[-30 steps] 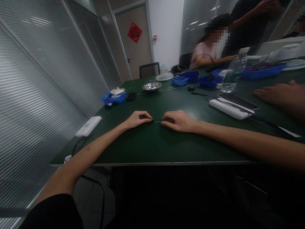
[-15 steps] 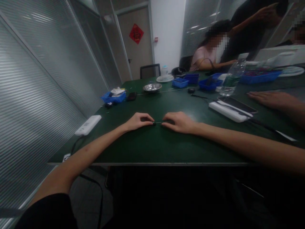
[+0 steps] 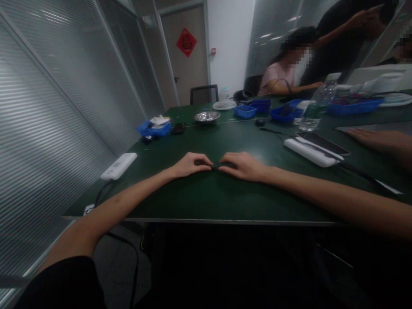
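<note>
My left hand (image 3: 193,165) and my right hand (image 3: 241,165) face each other just above the green table (image 3: 193,197), fingertips a short gap apart. Between them lies a small thin dark piece (image 3: 214,166), too small to name. Thumb and forefinger of my left hand pinch its left end. The right fingers are closed in a pinch at its other end; how much they cover is hidden.
White power strips lie left (image 3: 119,166) and right (image 3: 312,153). Farther back are a metal bowl (image 3: 207,117), a blue tray with tissues (image 3: 154,128), more blue trays and a water bottle (image 3: 315,109). Another person's hand (image 3: 373,139) rests at the right. More people are behind the table.
My left hand has moved right, closer to my right hand. The gap between the fingertips has narrowed, and the thin metallic length seen there before is now mostly covered.
</note>
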`<state>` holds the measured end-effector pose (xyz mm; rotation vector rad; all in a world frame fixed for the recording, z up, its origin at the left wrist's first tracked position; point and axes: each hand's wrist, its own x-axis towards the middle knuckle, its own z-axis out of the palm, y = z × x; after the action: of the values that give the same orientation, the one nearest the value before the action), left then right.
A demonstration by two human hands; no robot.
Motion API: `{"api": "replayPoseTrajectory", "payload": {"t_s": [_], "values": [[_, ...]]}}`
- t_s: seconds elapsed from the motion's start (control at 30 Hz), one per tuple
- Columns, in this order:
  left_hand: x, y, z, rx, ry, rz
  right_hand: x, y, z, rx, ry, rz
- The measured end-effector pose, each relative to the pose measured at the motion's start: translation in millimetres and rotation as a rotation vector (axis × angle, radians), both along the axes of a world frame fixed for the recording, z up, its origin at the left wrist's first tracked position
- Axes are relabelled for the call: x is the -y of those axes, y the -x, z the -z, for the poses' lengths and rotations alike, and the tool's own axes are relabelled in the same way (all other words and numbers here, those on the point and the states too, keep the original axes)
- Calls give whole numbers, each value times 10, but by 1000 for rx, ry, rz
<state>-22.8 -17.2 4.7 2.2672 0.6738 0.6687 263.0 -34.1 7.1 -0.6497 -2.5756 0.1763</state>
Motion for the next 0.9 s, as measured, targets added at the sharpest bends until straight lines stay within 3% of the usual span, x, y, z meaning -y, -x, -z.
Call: {"api": "replayPoseTrajectory", "payload": {"t_s": [0.3, 0.43, 0.67, 0.9], "values": [[-12, -26, 29, -39, 33, -36, 0, 12, 15, -47, -20, 159], [-20, -19, 11, -47, 53, -84, -6, 12, 7, -67, 10, 293], [-24, 1, -13, -96, -64, -174, 3, 4, -45, -135, 90, 418], [40, -205, -21, -91, -127, -137, -14, 10, -53, -190, 118, 495]]}}
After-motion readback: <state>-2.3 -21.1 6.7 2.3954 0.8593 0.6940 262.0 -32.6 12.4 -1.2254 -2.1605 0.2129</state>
